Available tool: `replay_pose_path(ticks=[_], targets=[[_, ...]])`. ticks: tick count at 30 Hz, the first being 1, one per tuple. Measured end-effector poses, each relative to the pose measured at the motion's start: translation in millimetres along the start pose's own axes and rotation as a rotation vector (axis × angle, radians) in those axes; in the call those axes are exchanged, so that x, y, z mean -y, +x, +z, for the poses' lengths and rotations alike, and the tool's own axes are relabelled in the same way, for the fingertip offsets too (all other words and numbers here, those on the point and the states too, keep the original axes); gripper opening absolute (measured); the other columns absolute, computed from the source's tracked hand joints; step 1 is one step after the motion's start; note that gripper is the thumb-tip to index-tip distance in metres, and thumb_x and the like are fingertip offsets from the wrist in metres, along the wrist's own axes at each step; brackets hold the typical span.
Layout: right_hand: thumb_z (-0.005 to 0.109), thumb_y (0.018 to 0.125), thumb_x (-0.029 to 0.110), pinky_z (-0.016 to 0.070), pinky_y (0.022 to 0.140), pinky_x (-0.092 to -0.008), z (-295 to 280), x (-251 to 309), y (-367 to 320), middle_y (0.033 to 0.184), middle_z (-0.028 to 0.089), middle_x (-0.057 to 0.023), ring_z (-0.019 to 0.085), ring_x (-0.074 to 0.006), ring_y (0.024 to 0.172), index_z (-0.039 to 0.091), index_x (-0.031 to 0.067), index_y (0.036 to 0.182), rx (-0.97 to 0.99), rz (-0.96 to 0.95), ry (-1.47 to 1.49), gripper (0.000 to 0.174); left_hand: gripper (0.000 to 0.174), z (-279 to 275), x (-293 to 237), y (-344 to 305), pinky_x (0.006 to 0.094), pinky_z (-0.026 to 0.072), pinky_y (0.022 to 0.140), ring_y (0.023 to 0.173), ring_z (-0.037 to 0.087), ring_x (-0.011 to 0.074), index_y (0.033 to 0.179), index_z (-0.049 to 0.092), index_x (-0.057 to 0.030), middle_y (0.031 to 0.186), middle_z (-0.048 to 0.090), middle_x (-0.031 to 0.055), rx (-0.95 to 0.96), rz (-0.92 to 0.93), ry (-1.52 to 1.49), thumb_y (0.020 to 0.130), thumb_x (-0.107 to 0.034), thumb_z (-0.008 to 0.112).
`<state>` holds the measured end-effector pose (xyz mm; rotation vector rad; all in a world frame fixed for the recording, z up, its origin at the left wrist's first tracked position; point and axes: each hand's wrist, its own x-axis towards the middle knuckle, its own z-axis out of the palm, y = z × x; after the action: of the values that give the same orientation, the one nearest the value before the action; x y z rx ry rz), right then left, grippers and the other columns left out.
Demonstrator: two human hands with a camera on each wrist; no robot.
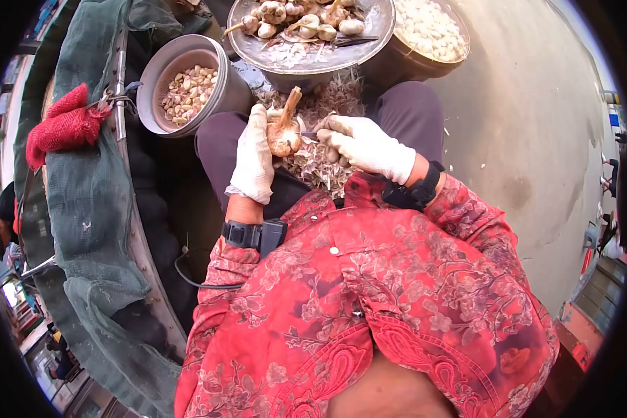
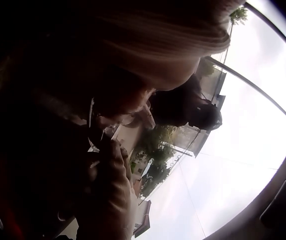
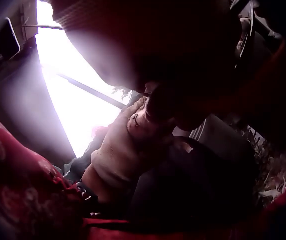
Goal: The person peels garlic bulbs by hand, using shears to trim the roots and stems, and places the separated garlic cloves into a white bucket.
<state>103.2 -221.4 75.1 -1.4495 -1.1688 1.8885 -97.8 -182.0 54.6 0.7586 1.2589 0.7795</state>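
In the head view, my white-gloved left hand (image 1: 252,164) grips a garlic bulb (image 1: 283,143), its dry stalk pointing up and away from me. My right hand (image 1: 370,148), gloved too, pinches a small knife (image 1: 308,133) whose thin dark blade reaches the bulb's right side. Fingers hide the knife's handle. Both hands are above my lap, over a heap of papery garlic skins (image 1: 320,171). The wrist views are very dark; the right wrist view shows the left glove (image 3: 120,150) close to the right hand.
A wide metal basin (image 1: 312,67) with several garlic bulbs stands ahead. Left of it, a stacked bucket (image 1: 231,94) holds loose cloves; at right, another tub (image 1: 397,64) holds white peeled cloves. Green netting (image 1: 90,202) and a red mesh bag (image 1: 66,129) line the left side.
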Motion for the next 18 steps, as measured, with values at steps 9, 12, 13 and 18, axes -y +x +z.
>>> replay_pose_path(ticks=[9, 12, 13, 18], targets=[[0.052, 0.097, 0.016, 0.0434, 0.061, -0.0230, 16, -27, 0, 0.081, 0.055, 0.0015, 0.050, -0.0068, 0.066, 0.058, -0.0004, 0.107, -0.087, -0.119, -0.138, 0.020, 0.051, 3, 8, -1, 0.0195, 0.0411, 0.047, 0.057, 0.058, 0.0090, 0.105, 0.063, -0.0043, 0.078, 0.066, 0.0043, 0.089, 0.132, -0.024, 0.103, -0.046, 0.033], [0.052, 0.097, 0.016, 0.0432, 0.060, -0.0229, 20, -29, 1, 0.081, 0.056, 0.0013, 0.050, -0.0063, 0.067, 0.058, -0.0003, 0.107, -0.094, -0.104, -0.067, 0.020, 0.055, 11, 7, -5, 0.0259, 0.0491, 0.050, 0.056, 0.059, 0.0168, 0.102, 0.061, 0.0021, 0.076, 0.063, 0.0112, 0.098, 0.051, -0.150, 0.102, -0.045, 0.032], [0.052, 0.097, 0.018, 0.0425, 0.059, -0.0225, 23, -27, 0, 0.080, 0.055, 0.0018, 0.050, -0.0060, 0.067, 0.058, 0.0004, 0.106, -0.104, -0.096, -0.065, 0.020, 0.056, 14, 12, -4, 0.0261, 0.0489, 0.050, 0.055, 0.058, 0.0168, 0.102, 0.061, 0.0022, 0.076, 0.063, 0.0110, 0.086, 0.046, -0.145, 0.103, -0.046, 0.031], [0.053, 0.098, 0.024, 0.0395, 0.056, -0.0208, 30, -22, -7, 0.080, 0.056, 0.0029, 0.050, -0.0055, 0.066, 0.058, 0.0028, 0.106, -0.105, 0.006, 0.023, 0.023, 0.056, 13, 26, -2, 0.0271, 0.0494, 0.049, 0.055, 0.058, 0.0156, 0.103, 0.060, 0.0021, 0.075, 0.062, 0.0096, 0.108, 0.052, -0.199, 0.103, -0.046, 0.031]])
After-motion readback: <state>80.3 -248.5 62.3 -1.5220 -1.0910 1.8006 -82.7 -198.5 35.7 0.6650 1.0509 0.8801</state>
